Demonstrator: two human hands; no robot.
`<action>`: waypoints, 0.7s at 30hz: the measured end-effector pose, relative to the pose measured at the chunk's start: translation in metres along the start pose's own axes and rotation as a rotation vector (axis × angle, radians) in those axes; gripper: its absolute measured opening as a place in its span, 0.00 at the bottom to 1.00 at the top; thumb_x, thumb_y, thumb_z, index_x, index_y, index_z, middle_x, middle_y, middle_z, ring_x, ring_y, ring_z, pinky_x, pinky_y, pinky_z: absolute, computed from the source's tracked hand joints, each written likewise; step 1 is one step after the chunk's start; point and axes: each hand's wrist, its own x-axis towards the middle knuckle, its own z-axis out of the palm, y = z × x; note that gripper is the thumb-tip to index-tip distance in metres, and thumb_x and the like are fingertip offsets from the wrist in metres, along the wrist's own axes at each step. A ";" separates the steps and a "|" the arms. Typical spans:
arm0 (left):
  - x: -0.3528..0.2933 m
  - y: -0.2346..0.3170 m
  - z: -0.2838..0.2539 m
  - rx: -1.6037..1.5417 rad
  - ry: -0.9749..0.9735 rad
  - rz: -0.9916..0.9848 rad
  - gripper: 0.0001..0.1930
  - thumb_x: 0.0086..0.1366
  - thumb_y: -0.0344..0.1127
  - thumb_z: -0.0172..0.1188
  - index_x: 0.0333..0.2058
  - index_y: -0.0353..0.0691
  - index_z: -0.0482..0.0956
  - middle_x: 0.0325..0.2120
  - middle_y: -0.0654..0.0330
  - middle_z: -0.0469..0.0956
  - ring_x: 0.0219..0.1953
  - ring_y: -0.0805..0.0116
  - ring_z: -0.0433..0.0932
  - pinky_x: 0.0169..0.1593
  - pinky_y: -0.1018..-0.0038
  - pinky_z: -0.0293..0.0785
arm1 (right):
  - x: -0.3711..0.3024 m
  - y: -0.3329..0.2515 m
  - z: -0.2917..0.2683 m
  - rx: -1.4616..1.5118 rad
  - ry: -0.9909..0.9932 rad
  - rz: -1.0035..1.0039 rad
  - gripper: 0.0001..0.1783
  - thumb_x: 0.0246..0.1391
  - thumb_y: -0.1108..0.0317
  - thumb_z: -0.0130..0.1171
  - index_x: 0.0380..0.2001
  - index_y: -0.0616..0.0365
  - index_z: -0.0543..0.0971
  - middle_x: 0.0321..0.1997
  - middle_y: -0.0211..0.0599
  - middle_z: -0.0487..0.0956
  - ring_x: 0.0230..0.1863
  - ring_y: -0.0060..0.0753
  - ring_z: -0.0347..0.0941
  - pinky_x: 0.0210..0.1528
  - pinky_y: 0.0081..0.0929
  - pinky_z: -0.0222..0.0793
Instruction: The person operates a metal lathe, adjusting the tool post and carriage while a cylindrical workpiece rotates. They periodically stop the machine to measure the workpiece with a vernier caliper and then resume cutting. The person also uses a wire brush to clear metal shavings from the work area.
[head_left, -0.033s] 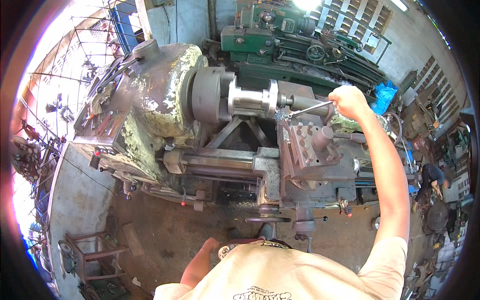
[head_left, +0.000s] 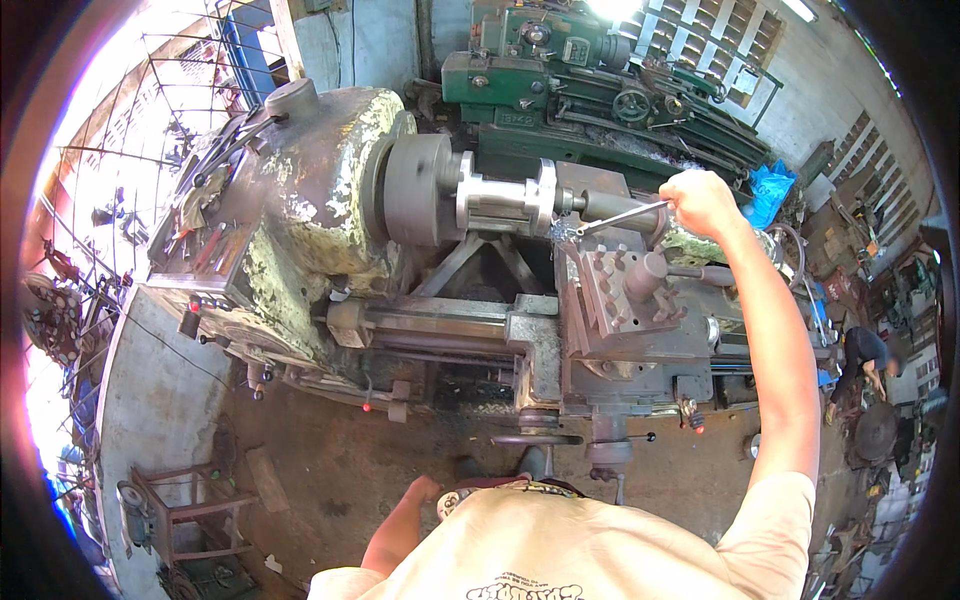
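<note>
The thin metal rod (head_left: 622, 217) I hold is a slim, bright steel stick, lying almost level in the upper middle of the frame, its far tip at a small tangle of shiny swarf (head_left: 560, 231) beside the workpiece. That workpiece (head_left: 505, 200) is a pale, polished steel cylinder with a wider flange, clamped in the dark round chuck (head_left: 418, 190) of the big old lathe (head_left: 300, 200), whose headstock is flaked grey and cream paint, filling the upper left of centre. Just below the rod sits the square tool post (head_left: 625, 290) with its bolts and handle, on the carriage at centre right. A green lathe (head_left: 600, 90) stands behind, along the top of the frame. At the far right edge another person (head_left: 868, 360) bends over something on the floor, well apart from me.

My right hand (head_left: 700, 200) is at the upper right of centre, arm stretched up from the lower right; its fingers are curled tight around the near end of the rod. My left hand (head_left: 418, 492) is low at the bottom centre, against my waist; I cannot tell how its fingers stand or whether they hold anything
</note>
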 end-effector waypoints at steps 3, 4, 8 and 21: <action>-0.011 0.008 -0.005 -0.048 -0.114 -0.082 0.23 0.70 0.51 0.44 0.45 0.43 0.82 0.43 0.51 0.81 0.44 0.49 0.81 0.51 0.60 0.77 | -0.002 0.014 -0.004 0.052 0.030 0.024 0.03 0.41 0.69 0.56 0.22 0.52 0.79 0.25 0.39 0.79 0.34 0.48 0.78 0.34 0.44 0.72; -0.015 0.010 -0.009 -0.065 -0.133 -0.080 0.22 0.70 0.50 0.44 0.46 0.43 0.82 0.44 0.52 0.81 0.44 0.50 0.81 0.51 0.60 0.77 | -0.002 0.018 -0.009 0.087 0.031 0.056 0.03 0.40 0.69 0.57 0.22 0.52 0.79 0.25 0.40 0.79 0.34 0.48 0.77 0.34 0.44 0.72; -0.030 0.017 -0.023 -0.146 -0.116 -0.106 0.19 0.69 0.46 0.47 0.48 0.44 0.81 0.44 0.53 0.81 0.44 0.52 0.82 0.51 0.62 0.77 | 0.003 0.027 -0.030 0.089 0.074 0.098 0.03 0.43 0.68 0.58 0.23 0.52 0.79 0.26 0.40 0.79 0.34 0.48 0.77 0.35 0.44 0.72; -0.003 0.026 -0.045 -0.380 -0.001 -0.250 0.20 0.63 0.51 0.54 0.40 0.41 0.84 0.40 0.47 0.82 0.44 0.50 0.82 0.48 0.60 0.76 | -0.042 -0.043 -0.128 0.551 -0.015 0.483 0.11 0.48 0.76 0.55 0.34 0.55 0.82 0.31 0.44 0.81 0.31 0.41 0.78 0.34 0.38 0.71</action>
